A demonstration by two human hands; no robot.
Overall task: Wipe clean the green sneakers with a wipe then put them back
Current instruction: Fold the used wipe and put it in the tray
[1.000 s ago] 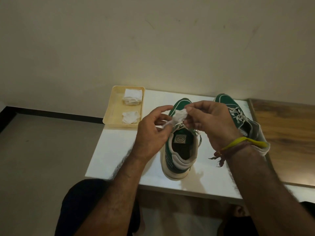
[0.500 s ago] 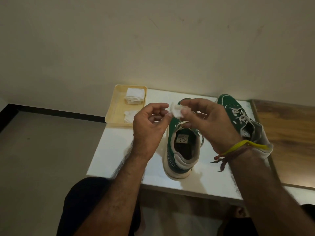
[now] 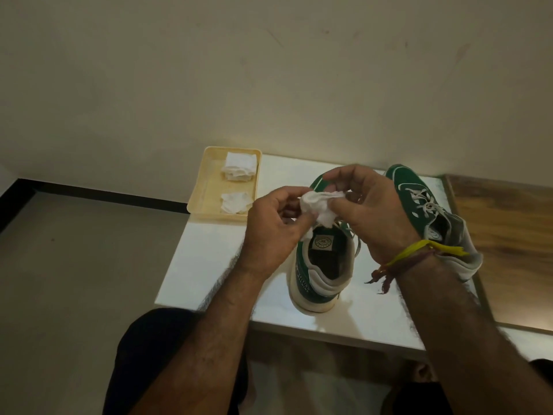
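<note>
From the head view, we see the wipe (image 3: 320, 206), a tight wad a second ago, now teased wider between our left hand (image 3: 276, 226) and right hand (image 3: 374, 211), both pinching it above the near green sneaker (image 3: 321, 277); wiping seems about to begin. The yellow tray (image 3: 206, 190) holds two more folded wipes

Glossy white table (image 3: 215, 253); matt plastic tray (image 3: 206, 187); crumpled paper wipe (image 3: 320, 205); wood-grain panel (image 3: 505, 250).

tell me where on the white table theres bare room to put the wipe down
Bare patches on the white table: the left strip between the tray and the near edge, and the near right corner behind the right wrist. Crowded: the middle and far right, where both sneakers stand; the tray holds two wipes.
</note>
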